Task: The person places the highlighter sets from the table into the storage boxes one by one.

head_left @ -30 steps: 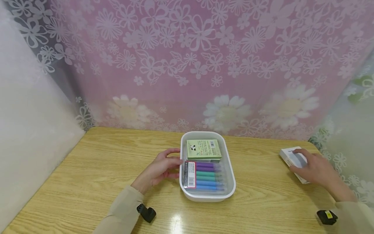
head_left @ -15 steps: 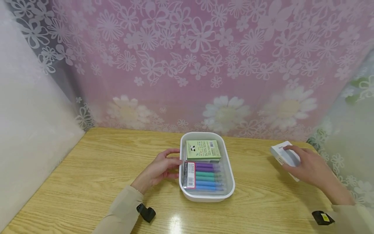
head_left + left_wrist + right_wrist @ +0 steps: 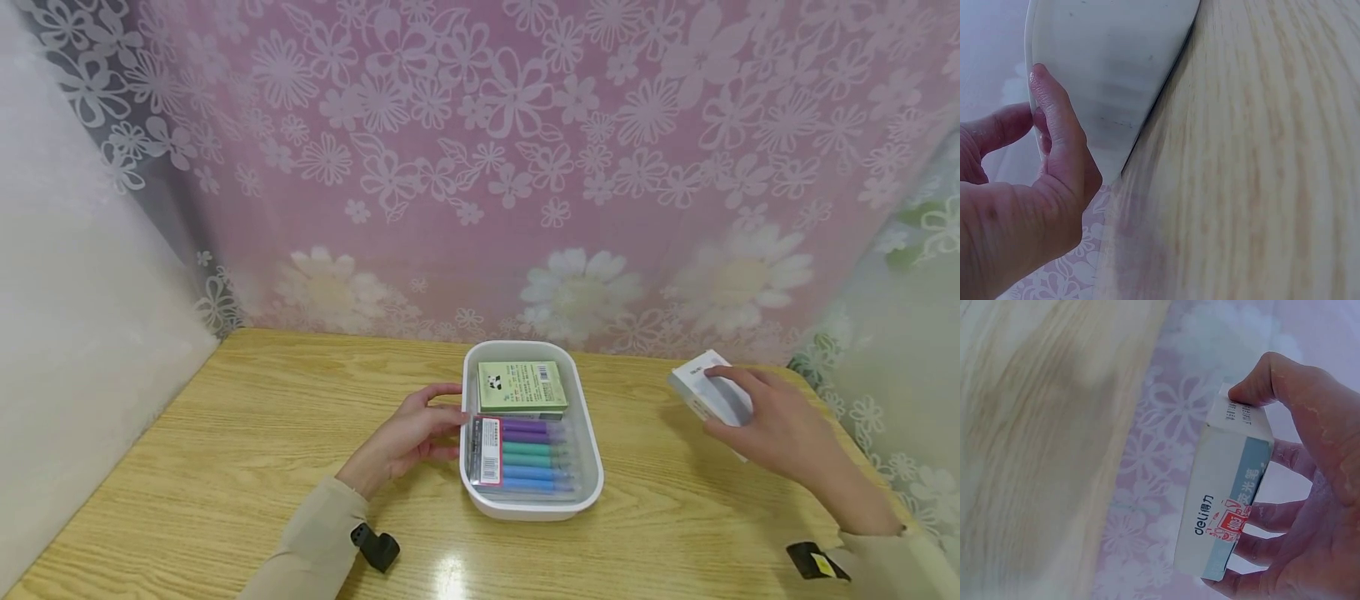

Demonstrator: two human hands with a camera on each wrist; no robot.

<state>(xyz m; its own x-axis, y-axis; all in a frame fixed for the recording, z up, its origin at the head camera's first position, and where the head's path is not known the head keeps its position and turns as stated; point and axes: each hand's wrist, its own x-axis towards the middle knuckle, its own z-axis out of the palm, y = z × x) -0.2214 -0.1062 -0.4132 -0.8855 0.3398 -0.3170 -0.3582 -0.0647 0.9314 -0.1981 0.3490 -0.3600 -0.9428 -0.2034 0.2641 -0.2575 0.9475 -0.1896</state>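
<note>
My left hand (image 3: 412, 429) holds the left side of a white plastic storage bin (image 3: 592, 454). In the left wrist view its fingers (image 3: 1063, 131) lie against the outer wall, with the thumb at the rim. Inside the bin are a pale green box (image 3: 521, 386) with a panda picture and a clear pack of purple, green and blue pens (image 3: 528, 454). Over at the right, my right hand (image 3: 780, 425) grips a small white and blue-grey highlighter box (image 3: 708, 387), marked "deli", above the table. The right wrist view shows thumb and fingers at opposite ends of this box (image 3: 1210, 506).
The wooden table (image 3: 277, 433) runs back to a pink flowered curtain (image 3: 450, 208). A pale sheet (image 3: 90, 317) hangs along the left side, and a flowered one (image 3: 915, 333) along the right.
My right hand has raised the highlighter box off the table and moved it left toward the bin. The left hand and the bin have stayed almost still.
</note>
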